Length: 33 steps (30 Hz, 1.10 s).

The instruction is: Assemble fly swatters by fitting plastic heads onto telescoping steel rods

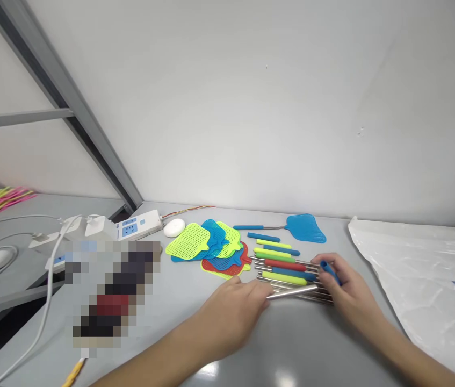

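Steel rod (291, 292), bare and shiny, lies low in the centre of the frame, spanned by both hands: the left hand (239, 306) pinches its near end between thumb and fingers, a closed grip on the metal, while the right hand (342, 287) curls around the far end, where a blue foam sleeve (330, 271) shows between its fingers. Whether that sleeve is already seated on the rod I cannot tell, since the fingers cover the joint. Just behind the rod, touching or nearly so, a row of finished handles (286, 263) in green, red and blue foam lies on the grey desk (195, 301). Further back and left sits a fanned heap of mesh swatter heads (211, 244) in yellow-green, blue and red, and above the row one complete blue swatter (291, 227) rests flat. A clear plastic bag (416, 274) fills the right edge; a power strip (136, 226) and cables lie at left. Judging from this, the work goes best with the rod kept level and steady in the left grip, the right hand pushing straight along its axis without twisting off line
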{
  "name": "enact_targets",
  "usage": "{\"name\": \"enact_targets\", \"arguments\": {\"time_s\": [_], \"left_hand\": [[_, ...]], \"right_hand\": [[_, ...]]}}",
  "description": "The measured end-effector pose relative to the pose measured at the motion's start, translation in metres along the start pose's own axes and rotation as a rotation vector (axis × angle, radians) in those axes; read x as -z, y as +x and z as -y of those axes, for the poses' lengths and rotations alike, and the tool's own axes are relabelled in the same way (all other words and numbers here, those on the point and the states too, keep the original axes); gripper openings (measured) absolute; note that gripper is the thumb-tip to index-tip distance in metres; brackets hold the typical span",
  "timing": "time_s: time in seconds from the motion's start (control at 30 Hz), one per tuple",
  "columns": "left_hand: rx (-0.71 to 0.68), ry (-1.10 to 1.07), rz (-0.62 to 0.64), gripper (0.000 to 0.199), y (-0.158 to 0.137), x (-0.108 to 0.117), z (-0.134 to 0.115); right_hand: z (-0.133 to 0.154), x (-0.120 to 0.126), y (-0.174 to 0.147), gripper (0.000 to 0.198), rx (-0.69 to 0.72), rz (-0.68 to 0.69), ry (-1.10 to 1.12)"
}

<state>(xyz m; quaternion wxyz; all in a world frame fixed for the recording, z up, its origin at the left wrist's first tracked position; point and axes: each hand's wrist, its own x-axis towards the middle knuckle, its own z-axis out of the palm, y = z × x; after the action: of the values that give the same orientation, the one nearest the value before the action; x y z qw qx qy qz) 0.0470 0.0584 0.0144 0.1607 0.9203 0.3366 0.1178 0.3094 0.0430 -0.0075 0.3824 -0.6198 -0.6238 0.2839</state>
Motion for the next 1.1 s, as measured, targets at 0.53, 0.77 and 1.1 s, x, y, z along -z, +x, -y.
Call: {"name": "enact_targets", "arguments": {"time_s": [0.53,0.77,1.1], "left_hand": [[0.027,0.072,-0.160,0.027,0.001,0.000,0.021],[-0.061,0.268,-0.130,0.028,0.004,0.006,0.027],[-0.069,0.407,-0.145,0.022,0.005,0.006,0.035]], "right_hand": [[-0.005,0.015,0.011,0.026,0.517,0.072,-0.340],[-0.003,0.010,0.007,0.028,0.589,0.050,-0.439],[-0.007,0.001,0.011,0.026,0.725,0.023,-0.584]]}}
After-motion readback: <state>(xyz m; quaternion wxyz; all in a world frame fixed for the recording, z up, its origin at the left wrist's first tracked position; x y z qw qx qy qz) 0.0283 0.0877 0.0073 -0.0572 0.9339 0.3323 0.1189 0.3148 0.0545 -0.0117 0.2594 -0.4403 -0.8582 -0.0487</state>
